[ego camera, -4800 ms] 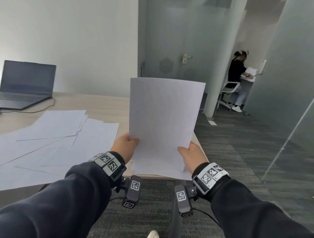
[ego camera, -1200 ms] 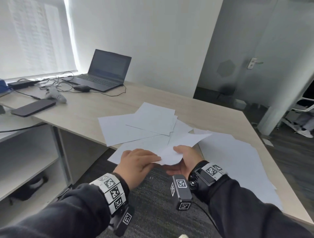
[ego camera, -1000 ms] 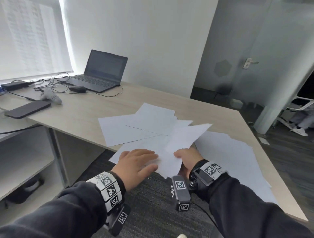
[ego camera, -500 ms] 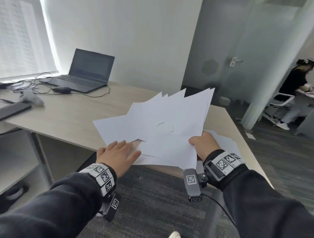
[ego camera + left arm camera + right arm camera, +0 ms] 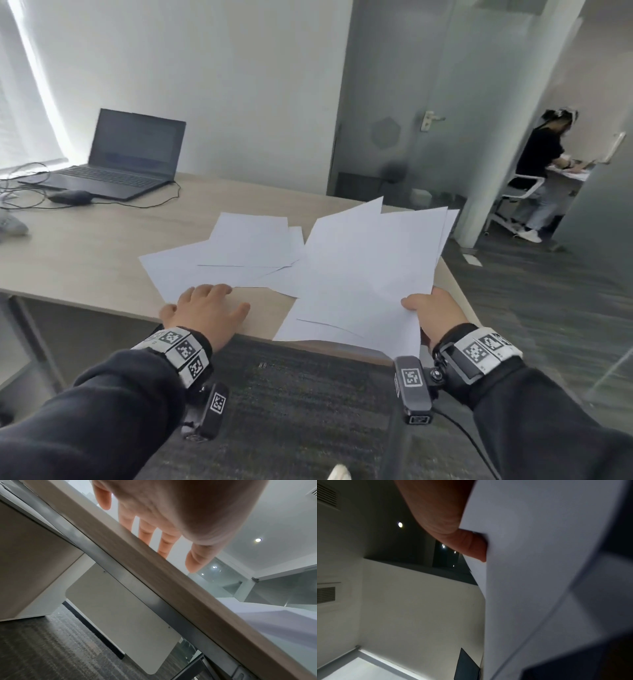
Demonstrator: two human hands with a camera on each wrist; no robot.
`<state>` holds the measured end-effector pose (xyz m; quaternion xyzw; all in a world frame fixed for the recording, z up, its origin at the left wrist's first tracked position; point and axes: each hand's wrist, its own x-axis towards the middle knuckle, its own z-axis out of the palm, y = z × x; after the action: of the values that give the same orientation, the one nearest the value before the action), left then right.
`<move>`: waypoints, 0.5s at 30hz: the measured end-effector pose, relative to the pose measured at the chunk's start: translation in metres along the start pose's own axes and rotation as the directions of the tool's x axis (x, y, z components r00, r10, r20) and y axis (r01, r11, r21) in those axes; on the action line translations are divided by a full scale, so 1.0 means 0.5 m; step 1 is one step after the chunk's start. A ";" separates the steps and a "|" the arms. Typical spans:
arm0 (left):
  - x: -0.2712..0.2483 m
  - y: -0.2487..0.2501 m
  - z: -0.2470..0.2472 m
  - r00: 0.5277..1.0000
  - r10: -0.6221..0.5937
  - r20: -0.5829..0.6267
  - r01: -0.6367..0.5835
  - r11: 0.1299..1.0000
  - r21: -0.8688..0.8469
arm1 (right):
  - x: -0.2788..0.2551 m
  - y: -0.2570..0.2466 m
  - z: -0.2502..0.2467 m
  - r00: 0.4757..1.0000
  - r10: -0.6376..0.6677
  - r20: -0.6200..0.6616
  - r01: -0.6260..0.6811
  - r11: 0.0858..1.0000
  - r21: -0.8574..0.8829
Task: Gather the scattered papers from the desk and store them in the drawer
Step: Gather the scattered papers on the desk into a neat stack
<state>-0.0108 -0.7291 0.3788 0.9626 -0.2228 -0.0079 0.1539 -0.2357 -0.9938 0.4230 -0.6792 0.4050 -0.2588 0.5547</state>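
Observation:
My right hand (image 5: 432, 311) pinches a loose fan of several white sheets (image 5: 370, 274) by its lower right edge, lifted off the desk's right corner; the right wrist view shows my thumb (image 5: 471, 545) pressed on the sheets (image 5: 539, 561). A few more white papers (image 5: 233, 257) lie overlapping on the wooden desk (image 5: 85, 257). My left hand (image 5: 205, 308) lies flat with spread fingers on the desk's front edge, fingertips at the nearest sheet's corner. From the left wrist camera, my left hand's straight fingers (image 5: 145, 531) reach over the desk edge (image 5: 154, 568). No drawer is in view.
An open laptop (image 5: 120, 161) with a mouse (image 5: 70, 197) and cables sits at the desk's far left. A person stands at another desk (image 5: 544, 164) behind a glass partition on the right. Grey carpet (image 5: 301, 411) lies below me.
The right hand has swung the held fan of sheets rightwards, uncovering the papers on the desk. The left hand has let go and now lies flat near the desk edge.

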 end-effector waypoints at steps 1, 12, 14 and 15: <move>0.001 0.011 0.000 1.000 0.026 -0.011 -0.027 0.999 -0.025 | -0.006 0.002 -0.011 1.000 0.000 -0.003 0.000 1.000 0.019; 0.004 0.152 0.042 0.966 0.049 0.252 -0.073 0.994 0.086 | -0.015 0.065 -0.166 0.990 0.087 -0.107 -0.066 0.980 0.188; 0.007 0.167 0.044 0.972 0.058 0.227 -0.073 0.996 0.058 | -0.021 0.074 -0.186 0.992 0.086 -0.090 -0.066 0.976 0.207; 0.003 0.176 0.041 0.976 0.071 0.206 -0.077 0.997 0.020 | -0.023 0.079 -0.194 0.993 0.089 -0.078 -0.070 0.972 0.224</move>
<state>-0.0486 -0.8111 0.3856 0.9498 -0.2732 -0.0984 0.1167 -0.3302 -1.0390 0.4105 -0.5845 0.4245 -0.3093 0.6184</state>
